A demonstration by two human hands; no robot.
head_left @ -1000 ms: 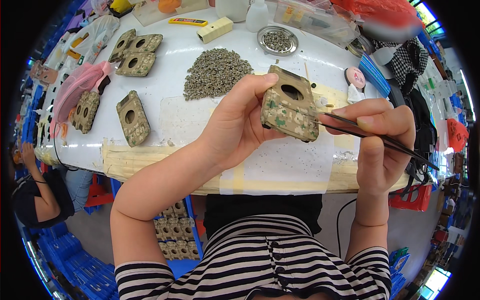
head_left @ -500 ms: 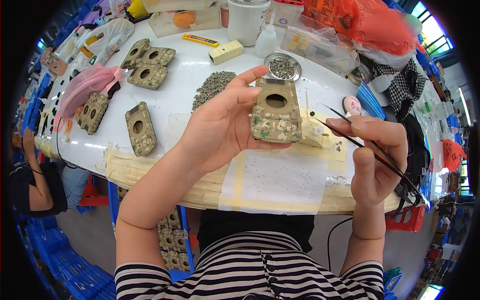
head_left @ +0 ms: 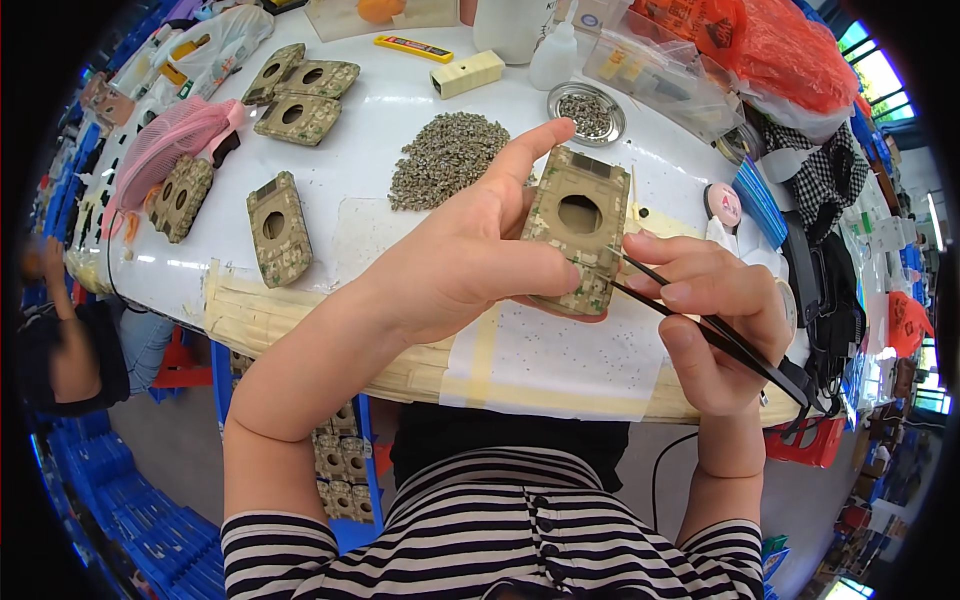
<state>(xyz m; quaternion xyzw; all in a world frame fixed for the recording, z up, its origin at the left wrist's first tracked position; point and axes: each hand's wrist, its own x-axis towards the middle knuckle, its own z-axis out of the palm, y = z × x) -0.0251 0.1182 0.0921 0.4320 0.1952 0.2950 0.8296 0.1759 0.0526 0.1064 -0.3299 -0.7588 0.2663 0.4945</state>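
Note:
My left hand (head_left: 490,235) grips a camouflage-patterned model tank hull (head_left: 590,245) above the table, thumb on its lower left face, index finger stretched past its top edge. A round hole sits in the upper middle of the hull. Between the fingers of my right hand (head_left: 715,315) is a pair of black tweezers (head_left: 715,335). Their slightly parted tips reach the hull's right edge, below the hole. Whether the tips hold a tiny part I cannot tell. Below the hull lies a white paper sheet (head_left: 540,370) dotted with tiny specks.
A heap of small grey parts (head_left: 445,160) lies beyond my left hand; a metal dish (head_left: 587,113) holds more. Several similar hulls (head_left: 280,230) rest at left, near a pink mesh item (head_left: 175,150). A white squeeze bottle (head_left: 553,62) and yellow cutter (head_left: 413,47) stand farther back.
The hull has moved right and tilted, and my left thumb now presses on its face. The tweezer tips have come leftward and down from beside the hull to its right edge.

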